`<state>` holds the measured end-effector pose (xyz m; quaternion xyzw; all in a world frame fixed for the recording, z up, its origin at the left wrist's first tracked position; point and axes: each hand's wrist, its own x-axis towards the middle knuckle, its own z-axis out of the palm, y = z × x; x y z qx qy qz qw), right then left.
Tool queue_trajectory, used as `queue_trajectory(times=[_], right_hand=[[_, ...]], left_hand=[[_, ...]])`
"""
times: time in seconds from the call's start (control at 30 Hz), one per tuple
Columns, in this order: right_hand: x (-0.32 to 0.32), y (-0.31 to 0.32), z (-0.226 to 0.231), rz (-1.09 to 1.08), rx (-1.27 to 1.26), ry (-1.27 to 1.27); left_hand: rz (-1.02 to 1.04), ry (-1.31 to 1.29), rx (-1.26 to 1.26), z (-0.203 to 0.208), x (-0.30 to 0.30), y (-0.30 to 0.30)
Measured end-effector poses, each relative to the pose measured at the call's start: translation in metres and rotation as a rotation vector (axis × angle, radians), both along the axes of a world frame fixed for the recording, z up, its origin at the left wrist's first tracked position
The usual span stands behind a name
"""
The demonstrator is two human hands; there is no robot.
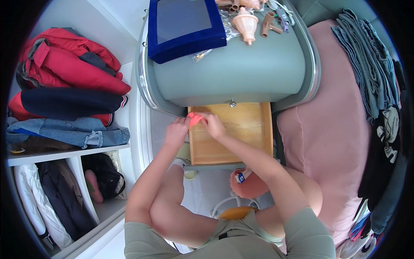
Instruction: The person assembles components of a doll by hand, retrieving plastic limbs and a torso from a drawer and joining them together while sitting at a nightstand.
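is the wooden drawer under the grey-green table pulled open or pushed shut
Open: the wooden drawer juts out below the table edge, its bare bottom showing.

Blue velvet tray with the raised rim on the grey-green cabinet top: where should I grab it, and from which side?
Take the blue velvet tray by its near raised rim, coming from the front edge of the grey-green cabinet top. That thick rim faces you with bare surface before it; the far-right side is crowded by tan plastic pieces.
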<state>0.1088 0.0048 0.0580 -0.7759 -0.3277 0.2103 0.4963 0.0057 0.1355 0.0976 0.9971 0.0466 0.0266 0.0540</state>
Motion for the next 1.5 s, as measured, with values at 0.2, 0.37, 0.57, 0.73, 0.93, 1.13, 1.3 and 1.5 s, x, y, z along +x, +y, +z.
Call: queue_trajectory(times=[0.2,0.37,0.57,0.73,0.93,1.13,1.3,1.5], right_hand=[[0.002,0.038,-0.038,-0.202,0.053,-0.132],[-0.021,0.051,-0.051,-0.410,0.025,0.005],[-0.042,0.055,-0.074,-0.428,0.416,0.611],[-0.051,0.048,-0.075,-0.367,0.386,0.722],[-0.063,0.033,-0.061,-0.426,0.324,0.953],[-0.069,0.008,-0.060,-0.394,0.155,1.123],[-0.087,0.001,-0.050,-0.446,0.133,1.137],[-0.111,-0.001,-0.047,-0.283,-0.219,0.466]], left_hand=[[0.011,0.107,0.126,-0.014,0.013,0.002],[0.085,0.207,0.137,-0.032,0.021,0.004],[0.224,-0.041,-0.228,-0.048,0.009,0.010],[0.346,-0.062,-0.447,-0.042,-0.001,0.004],[0.456,-0.041,-0.735,-0.058,-0.023,0.002],[0.487,0.074,-1.090,-0.071,-0.057,0.003],[0.517,0.284,-1.227,-0.062,-0.070,0.007],[0.550,0.479,-1.336,-0.053,-0.078,0.009]])
